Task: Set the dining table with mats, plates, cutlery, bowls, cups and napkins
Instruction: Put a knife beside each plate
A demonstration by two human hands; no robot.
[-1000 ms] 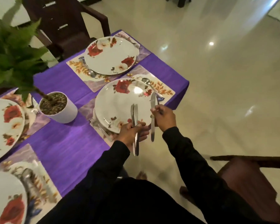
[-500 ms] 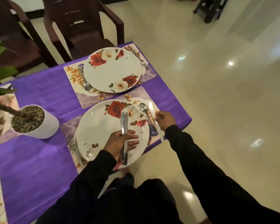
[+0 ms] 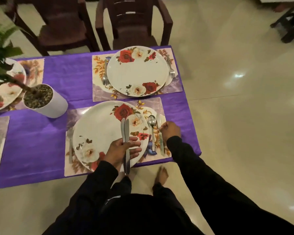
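The near floral plate sits on a floral mat on the purple tablecloth. A fork lies left of it and a spoon right of it. My left hand holds two knives upright over the plate's right side. My right hand pinches a third knife, which lies flat on the mat just right of the spoon. A second plate rests on the far mat with a spoon and a fork beside it.
A white plant pot stands left of the near plate, with green leaves above it. More plates and mats lie at the far left edge. Two dark chairs stand behind the table. The table's right edge is close to my right hand.
My right hand has lowered its knife from above the plate onto the mat beside the spoon. My left hand stayed over the plate with two knives. The view swung to face the table.
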